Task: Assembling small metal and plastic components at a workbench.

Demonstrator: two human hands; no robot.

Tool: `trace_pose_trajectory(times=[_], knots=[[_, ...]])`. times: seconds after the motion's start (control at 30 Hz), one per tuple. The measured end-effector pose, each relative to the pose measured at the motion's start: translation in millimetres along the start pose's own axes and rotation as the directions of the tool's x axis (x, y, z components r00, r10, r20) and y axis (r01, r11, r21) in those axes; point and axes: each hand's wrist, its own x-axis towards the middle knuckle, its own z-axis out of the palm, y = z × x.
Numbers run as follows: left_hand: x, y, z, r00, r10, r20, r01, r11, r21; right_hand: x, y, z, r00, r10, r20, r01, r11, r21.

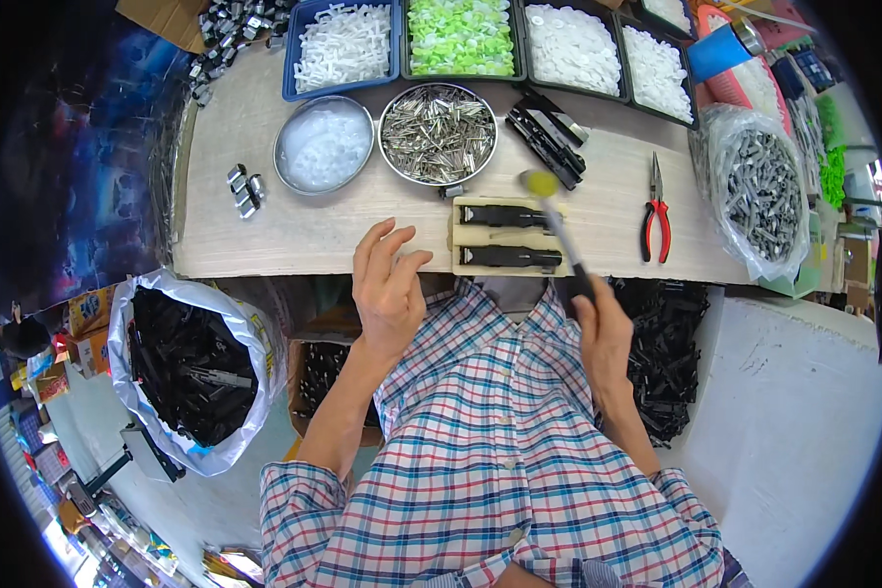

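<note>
My right hand (603, 333) grips the dark handle of a small mallet with a yellow head (540, 183), raised over a pale wooden jig (458, 238) at the table's near edge. Two long black plastic parts (505, 217) lie in the jig's slots. My left hand (387, 284) hovers just left of the jig, fingers apart and holding nothing. A round metal bowl of small silver metal pieces (437, 133) stands right behind the jig.
A bowl of white parts (323, 145), bins of white (343, 46) and green parts (460, 36), red-handled pliers (656, 211), loose black parts (549, 142) and a bag of grey pieces (760, 186) sit on the table. Bags of black parts (191, 363) flank my lap.
</note>
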Motion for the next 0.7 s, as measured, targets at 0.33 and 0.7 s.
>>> trace_pose_trajectory(times=[0.33,0.7], knots=[[7.4,2.0,7.5,0.999,0.022,0.027,-0.021,1.0,-0.017,54.0,37.4,-19.2,0.981,0.105,-0.166,-0.135,0.974,-0.181],[25.2,16.8,15.3,0.998,0.053,0.04,-0.051,0.997,-0.054,111.7,92.5,-25.3,0.969,-0.152,-0.195,-0.038,0.688,-0.725]])
